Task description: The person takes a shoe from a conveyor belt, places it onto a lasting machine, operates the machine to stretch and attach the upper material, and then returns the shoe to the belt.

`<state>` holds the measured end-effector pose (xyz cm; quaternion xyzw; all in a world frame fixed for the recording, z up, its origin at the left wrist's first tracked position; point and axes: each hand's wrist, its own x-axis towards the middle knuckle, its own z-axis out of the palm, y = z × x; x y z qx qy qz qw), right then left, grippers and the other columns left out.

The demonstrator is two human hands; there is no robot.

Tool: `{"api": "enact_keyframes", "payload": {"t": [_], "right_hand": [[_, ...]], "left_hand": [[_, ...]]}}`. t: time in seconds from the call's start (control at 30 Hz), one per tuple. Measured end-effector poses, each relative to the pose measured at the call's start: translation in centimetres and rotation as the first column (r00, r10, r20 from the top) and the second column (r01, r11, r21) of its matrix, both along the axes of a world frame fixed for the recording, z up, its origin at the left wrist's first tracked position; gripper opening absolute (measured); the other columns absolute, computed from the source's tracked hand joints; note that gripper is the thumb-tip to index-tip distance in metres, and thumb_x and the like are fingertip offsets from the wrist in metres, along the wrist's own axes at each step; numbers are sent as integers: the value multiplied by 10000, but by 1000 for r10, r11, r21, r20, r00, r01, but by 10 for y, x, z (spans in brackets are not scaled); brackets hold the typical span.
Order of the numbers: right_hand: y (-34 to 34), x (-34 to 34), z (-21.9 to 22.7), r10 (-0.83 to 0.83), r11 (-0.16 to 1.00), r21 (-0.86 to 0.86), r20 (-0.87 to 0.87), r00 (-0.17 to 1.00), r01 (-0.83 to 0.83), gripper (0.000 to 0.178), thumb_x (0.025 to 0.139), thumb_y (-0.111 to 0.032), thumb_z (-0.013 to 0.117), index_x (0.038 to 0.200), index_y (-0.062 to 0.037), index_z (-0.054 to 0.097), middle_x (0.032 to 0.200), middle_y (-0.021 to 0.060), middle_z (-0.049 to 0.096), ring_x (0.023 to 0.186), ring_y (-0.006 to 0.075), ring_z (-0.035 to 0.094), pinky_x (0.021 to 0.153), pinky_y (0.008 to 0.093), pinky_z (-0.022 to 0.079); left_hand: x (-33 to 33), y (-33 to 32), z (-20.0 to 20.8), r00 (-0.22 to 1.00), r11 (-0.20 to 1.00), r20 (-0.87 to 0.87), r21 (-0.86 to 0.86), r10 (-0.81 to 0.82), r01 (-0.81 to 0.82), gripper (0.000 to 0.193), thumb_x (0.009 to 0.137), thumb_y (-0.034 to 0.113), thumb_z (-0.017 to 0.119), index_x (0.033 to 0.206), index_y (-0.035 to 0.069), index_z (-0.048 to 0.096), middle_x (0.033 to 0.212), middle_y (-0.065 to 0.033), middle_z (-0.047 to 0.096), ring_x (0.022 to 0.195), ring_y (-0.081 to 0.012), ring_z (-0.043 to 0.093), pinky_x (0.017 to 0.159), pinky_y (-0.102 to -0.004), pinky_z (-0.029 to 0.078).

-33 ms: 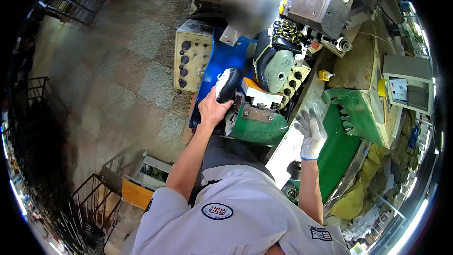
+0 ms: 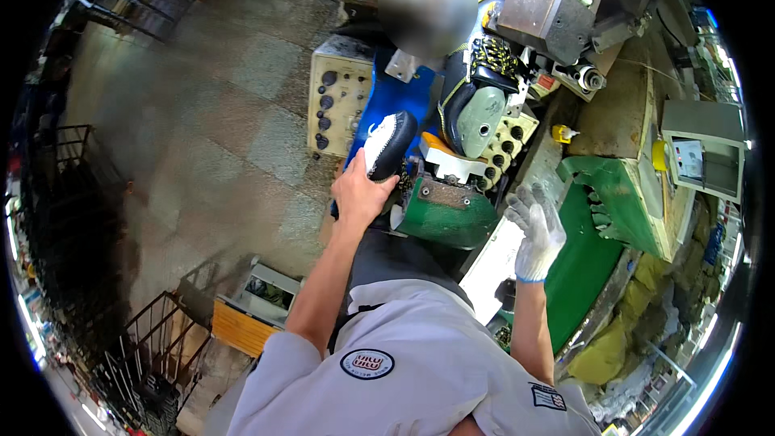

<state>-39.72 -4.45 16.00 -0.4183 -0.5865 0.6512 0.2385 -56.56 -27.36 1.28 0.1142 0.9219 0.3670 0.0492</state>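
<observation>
My bare left hand [image 2: 361,191] is closed round the near end of a black shoe upper [image 2: 393,145] with a ragged white edge. It holds the upper over a blue panel, left of the machine's front. Just to the right, a second dark shoe upper [image 2: 457,98] with black-and-yellow laces sits in the machine, a grey-green last [image 2: 482,119] showing in its opening. Toward me from it are a white block with an orange top [image 2: 452,161] and a green curved guard [image 2: 449,214]. My right hand [image 2: 536,230], in a pale knitted glove, hangs empty with fingers stretched out beside the green conveyor belt.
A cream control box with dark knobs [image 2: 340,101] stands left of the blue panel [image 2: 395,97]. Heavy metal machine parts [image 2: 539,16] rise at the far side. A small yellow bottle [image 2: 563,134] and a grey open-fronted box [image 2: 702,149] lie to the right. Metal racks [image 2: 161,331] stand at left.
The whole view has shifted slightly. My left hand keeps its grip on the shoe upper, and my gloved right hand stays open in nearly the same place.
</observation>
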Motion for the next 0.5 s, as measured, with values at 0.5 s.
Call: {"api": "enact_keyframes", "payload": {"t": [0.5], "right_hand": [[19, -28, 33, -172, 654, -664, -597, 783, -363, 543, 870, -326, 656, 1279, 26, 594, 1151, 195, 687, 976, 319, 703, 890, 430, 580]], "left_hand": [[10, 104, 235, 793, 566, 353, 825, -496, -13, 413, 995, 307, 625, 1226, -34, 662, 1122, -102, 721, 987, -173, 683, 876, -295, 517]]}}
